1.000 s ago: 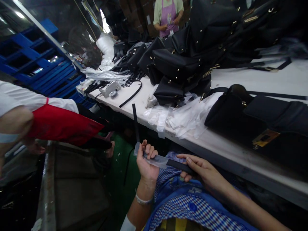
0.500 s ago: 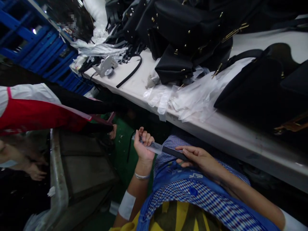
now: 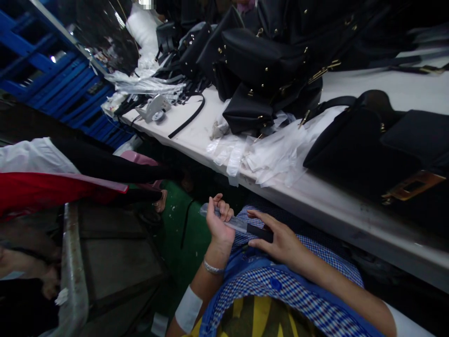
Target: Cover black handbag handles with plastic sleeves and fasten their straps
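My left hand (image 3: 220, 220) is closed around a clear plastic sleeve (image 3: 236, 223), whose far end sticks out past my thumb. A black strap (image 3: 259, 232) lies partly inside the sleeve and leads out of its right end. Around the strap's free end, my right hand (image 3: 278, 236) has its thumb and fingers spread apart. That end reaches toward the right palm; whether it touches is hard to make out. Both hands are above my lap, over the blue checked apron (image 3: 242, 277).
A white table (image 3: 336, 203) runs diagonally ahead, bearing black bags (image 3: 259, 56), plastic sleeves (image 3: 280, 157), a loose strap (image 3: 191, 117) and a tape dispenser (image 3: 156, 107). At left are a metal-edged bin (image 3: 72, 252), a person in a red apron (image 3: 52, 189) and another person's hand (image 3: 51, 283).
My right fingers have spread apart from their closer hold on the strap. Less black strap shows outside the sleeve. Both hands appear slightly lower as the view shifts.
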The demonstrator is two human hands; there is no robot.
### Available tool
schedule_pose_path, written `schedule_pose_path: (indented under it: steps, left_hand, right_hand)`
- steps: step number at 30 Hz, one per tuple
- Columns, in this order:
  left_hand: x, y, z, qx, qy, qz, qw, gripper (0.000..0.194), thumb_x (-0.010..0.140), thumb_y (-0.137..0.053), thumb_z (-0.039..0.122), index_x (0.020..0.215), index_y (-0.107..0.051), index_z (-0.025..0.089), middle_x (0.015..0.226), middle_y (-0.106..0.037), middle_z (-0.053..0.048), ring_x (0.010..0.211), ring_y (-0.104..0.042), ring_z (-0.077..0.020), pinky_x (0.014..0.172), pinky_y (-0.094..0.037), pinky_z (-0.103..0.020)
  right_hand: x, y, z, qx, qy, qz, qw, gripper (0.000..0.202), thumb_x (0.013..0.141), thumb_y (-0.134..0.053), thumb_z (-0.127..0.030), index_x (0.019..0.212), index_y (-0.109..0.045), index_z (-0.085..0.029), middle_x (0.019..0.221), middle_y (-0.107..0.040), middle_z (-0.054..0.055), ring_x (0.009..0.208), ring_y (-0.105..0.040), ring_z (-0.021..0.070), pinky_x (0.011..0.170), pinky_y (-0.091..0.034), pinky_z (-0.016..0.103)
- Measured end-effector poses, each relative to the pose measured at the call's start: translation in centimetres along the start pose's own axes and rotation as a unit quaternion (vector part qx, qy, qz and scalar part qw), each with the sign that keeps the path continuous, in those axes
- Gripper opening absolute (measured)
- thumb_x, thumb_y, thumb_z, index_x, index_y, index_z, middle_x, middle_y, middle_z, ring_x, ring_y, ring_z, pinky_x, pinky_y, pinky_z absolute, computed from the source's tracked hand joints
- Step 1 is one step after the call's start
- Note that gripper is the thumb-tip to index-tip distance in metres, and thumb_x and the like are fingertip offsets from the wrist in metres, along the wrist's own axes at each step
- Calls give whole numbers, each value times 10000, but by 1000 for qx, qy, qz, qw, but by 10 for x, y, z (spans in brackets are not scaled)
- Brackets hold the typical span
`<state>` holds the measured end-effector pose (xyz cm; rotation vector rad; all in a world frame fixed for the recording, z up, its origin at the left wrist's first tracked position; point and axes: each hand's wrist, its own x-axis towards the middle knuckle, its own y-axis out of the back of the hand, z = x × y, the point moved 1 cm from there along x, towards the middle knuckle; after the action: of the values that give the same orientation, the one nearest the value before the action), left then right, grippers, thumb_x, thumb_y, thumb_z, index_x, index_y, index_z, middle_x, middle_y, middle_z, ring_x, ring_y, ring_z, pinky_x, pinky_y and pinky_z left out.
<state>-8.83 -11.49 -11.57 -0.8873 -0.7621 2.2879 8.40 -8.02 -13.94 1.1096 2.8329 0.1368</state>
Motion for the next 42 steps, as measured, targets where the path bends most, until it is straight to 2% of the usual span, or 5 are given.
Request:
schedule_pose_path:
  steps: [7, 11, 14, 25, 42]
  left_hand:
    - [-5, 1, -9, 23, 33, 60, 997, 245, 983, -543, 355, 896, -610, 136, 560, -364, 89, 367, -317, -25, 365, -277, -144]
    - [-12, 0, -5, 44, 81, 65, 994, 240, 942, -617, 352, 964, -644, 114, 622, -492, 54, 425, -443, -40, 405, -373, -148]
    - [-19, 3, -1, 64, 124, 57, 989, 176, 922, -638, 258, 1020, -665, 114, 809, -659, -30, 625, -630, -100, 567, -529, -201]
    - [-22, 12, 11, 148, 21, 55, 987, 155, 890, -632, 17, 995, -685, 117, 1056, -741, -98, 917, -721, -144, 799, -594, -218]
    - [-21, 10, 12, 196, -48, 83, 976, 194, 908, -614, 39, 1050, -685, 151, 1179, -710, -104, 999, -713, -175, 816, -592, -237]
  right_hand:
    - [-2, 2, -14, -196, 99, -50, 974, 280, 966, -558, -336, 1185, -722, -277, 1172, -730, 66, 1041, -680, 272, 893, -514, 370]
    - [1, -1, -8, 4, -45, -54, 998, 342, 957, -552, -442, 909, -787, -197, 739, -756, 35, 645, -676, 183, 605, -483, 254]
    - [2, -4, 3, 170, -167, -75, 968, 482, 915, -565, -567, 820, -766, -140, 493, -630, -5, 400, -489, 94, 432, -343, 194]
    - [-3, -4, -1, 444, -277, -43, 851, 568, 981, -454, -580, 1019, -729, -84, 962, -763, 165, 662, -725, 142, 508, -565, 168]
    - [-2, -1, 11, 508, -319, -47, 799, 583, 1022, -369, -543, 1036, -689, -56, 913, -755, 169, 636, -719, 150, 476, -580, 175]
